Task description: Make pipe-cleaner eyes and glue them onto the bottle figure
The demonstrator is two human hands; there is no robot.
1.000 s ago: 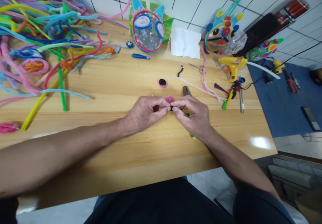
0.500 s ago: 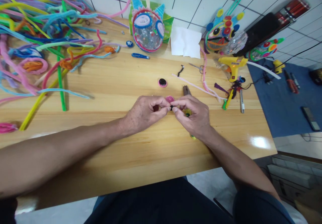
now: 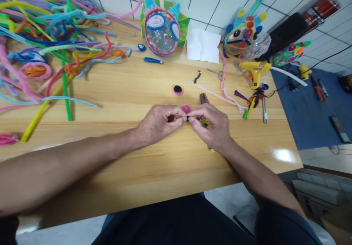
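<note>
My left hand (image 3: pixel 162 124) and my right hand (image 3: pixel 210 124) meet over the middle of the table. Both pinch a small black piece (image 3: pixel 187 119) between thumb and forefinger; the fingers hide most of it, and its kind is unclear. A pink coil (image 3: pixel 186 108) lies just behind the fingertips, partly covered. Farther back sits a black disc with a pink rim (image 3: pixel 178 90). Under my right hand lie pliers (image 3: pixel 203 98), jaws pointing away and yellow-green handles mostly hidden.
A heap of coloured pipe cleaners (image 3: pixel 63 21) spreads over the left. A decorated clear mask-like ornament (image 3: pixel 162 32) stands at the back by white paper (image 3: pixel 203 46). Small scissors (image 3: pixel 216 73), a black snippet (image 3: pixel 197 77) and a yellow glue gun (image 3: pixel 255 70) lie to the right.
</note>
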